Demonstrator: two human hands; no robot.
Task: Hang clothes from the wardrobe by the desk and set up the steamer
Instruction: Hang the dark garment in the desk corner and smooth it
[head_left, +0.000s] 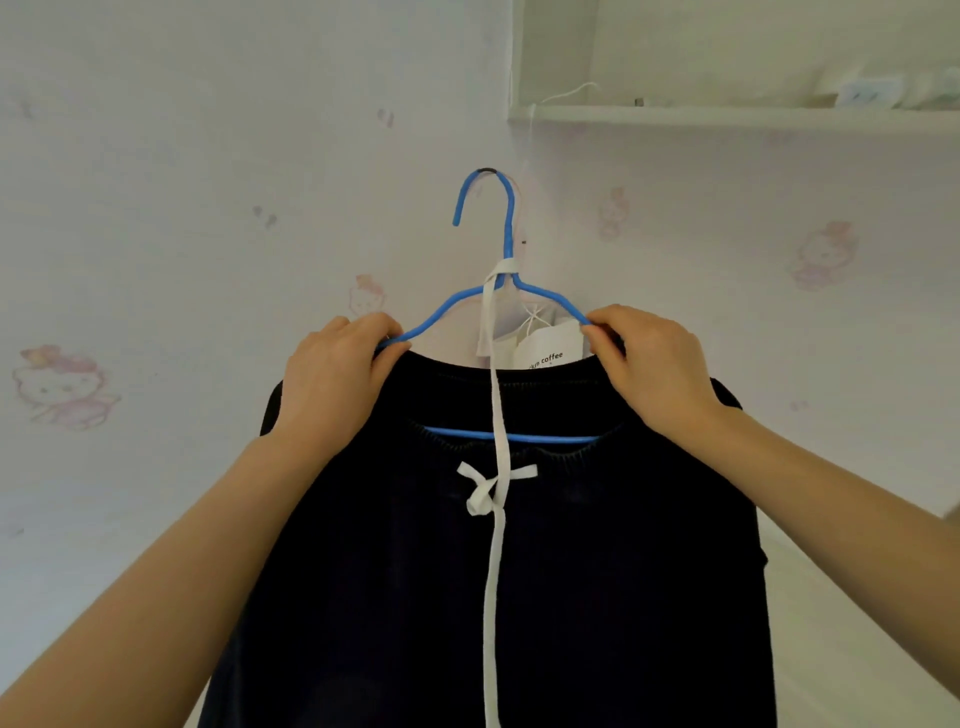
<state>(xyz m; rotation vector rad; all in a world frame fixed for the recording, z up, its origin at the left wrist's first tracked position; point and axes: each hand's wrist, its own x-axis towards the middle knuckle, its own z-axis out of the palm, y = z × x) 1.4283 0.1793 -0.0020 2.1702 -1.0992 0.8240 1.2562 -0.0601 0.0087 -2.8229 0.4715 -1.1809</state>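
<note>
A dark navy garment (571, 571) hangs on a blue wire hanger (509, 228), whose hook rests over a small dark peg on the wall. A white drawstring (496, 415) loops round the hanger's neck and falls down the front, with a bow lower down. A white label (545, 353) shows at the collar. My left hand (337, 379) pinches the hanger's left shoulder at the garment's edge. On the other side, my right hand (654, 364) pinches the right shoulder the same way.
The wall (208, 208) behind has pale wallpaper with pink cartoon figures. A white shelf (727, 117) juts out at the upper right, carrying a power strip (867, 96) and a thin white cord (566, 93).
</note>
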